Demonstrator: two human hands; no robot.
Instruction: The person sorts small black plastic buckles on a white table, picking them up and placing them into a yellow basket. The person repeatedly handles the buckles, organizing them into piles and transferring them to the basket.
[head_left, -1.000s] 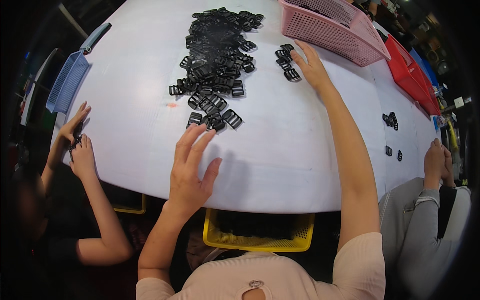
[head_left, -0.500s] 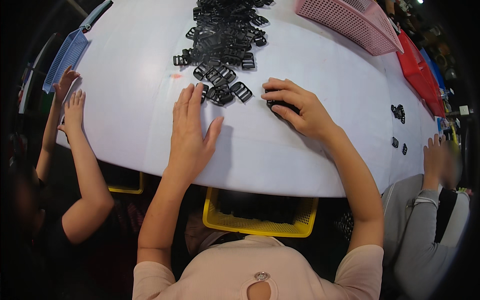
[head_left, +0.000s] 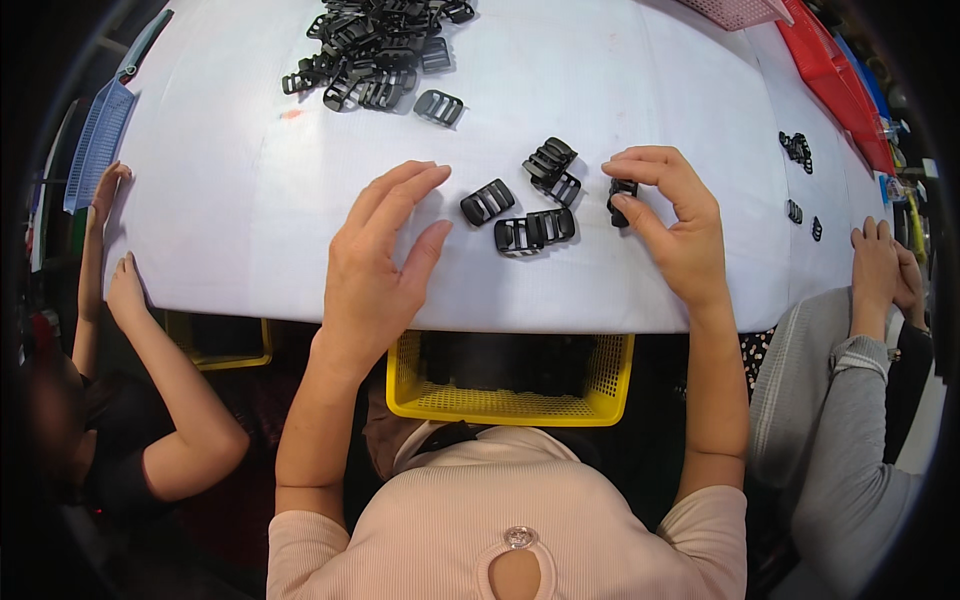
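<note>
My left hand [head_left: 375, 265] rests over the white table [head_left: 230, 220], thumb and fingers apart, with nothing in it. Just to its right lies a loose black plastic strap buckle [head_left: 487, 203]. Several more buckles form a small group between my hands, among them a pair touching side by side [head_left: 535, 231] and an overlapping pair [head_left: 552, 165]. My right hand [head_left: 685, 225] pinches a black buckle [head_left: 622, 203] between thumb and fingers, partly hidden by them. Farther off, a heap of the same buckles [head_left: 370, 50] sits at the far left, with one buckle [head_left: 439, 107] beside it.
A yellow basket [head_left: 510, 405] with dark contents sits under the table edge before me. Co-workers' hands rest at left [head_left: 125, 290] and right [head_left: 878, 265]. Blue [head_left: 98, 140], pink [head_left: 735, 10] and red [head_left: 830, 75] baskets line the table's edges; a few buckles [head_left: 795, 150] lie at right.
Several buckles now lie spread between my hands, away from the heap. My left hand has left the heap's near end. The view has shifted, so the heap appears farther up and left.
</note>
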